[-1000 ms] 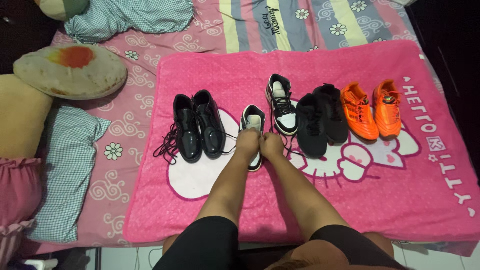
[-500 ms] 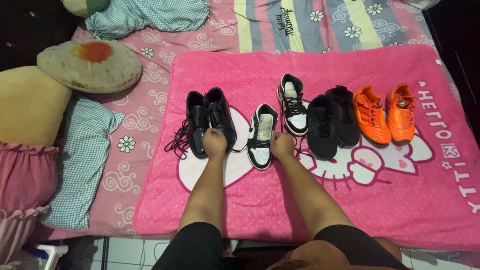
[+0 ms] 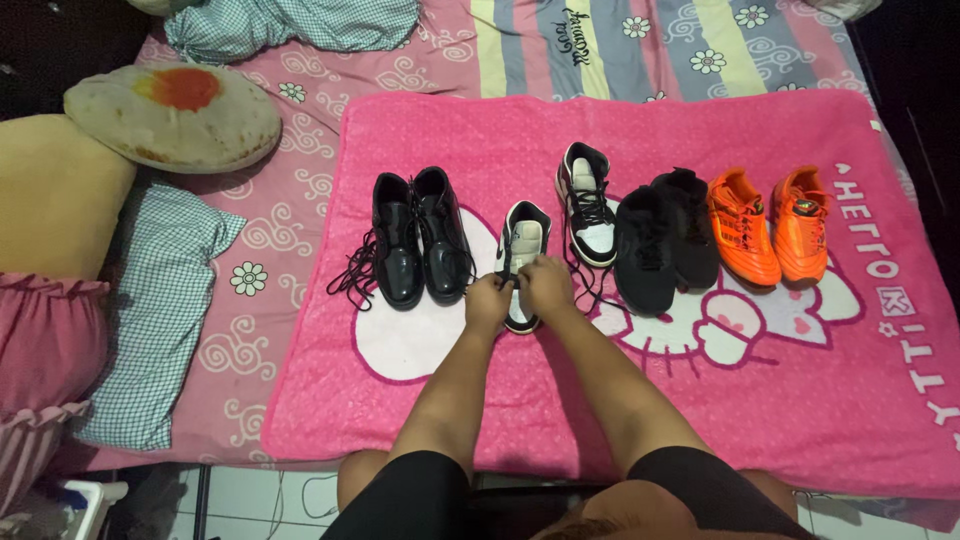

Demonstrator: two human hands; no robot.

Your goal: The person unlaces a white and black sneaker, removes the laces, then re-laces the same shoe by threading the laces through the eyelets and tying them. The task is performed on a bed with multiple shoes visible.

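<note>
Near the middle of the frame, a black-and-white sneaker (image 3: 522,250) lies on the pink blanket (image 3: 700,420), toe pointing toward the top of the frame. Both hands meet over its near end. The left hand (image 3: 487,303) sits on the sneaker's lower left side, fingers curled in and touching the shoe, and the right hand (image 3: 547,286) is just beside it on the lower right, fingers bent over the edge of the shoe. Both appear pinched around the lace or heel area, but the fingertips are tucked under the knuckles, so I cannot tell exactly what each one grips. The heel of the sneaker is hidden beneath the hands; only the toe and the open top show.

Left of it stands a pair of glossy black dress shoes (image 3: 420,236), with loose laces trailing toward the left. Right of it, slightly higher in the frame, lies the matching sneaker (image 3: 588,203), its black laces running down toward the right hand. Further right come a pair of black shoes (image 3: 665,240) and then a pair of orange shoes (image 3: 768,225), each pair side by side.

At the upper left a round cushion (image 3: 175,115) rests on the bed, with a checked cloth (image 3: 160,310) below it. The person's knees and dark shorts are cut off at the bottom edge.
</note>
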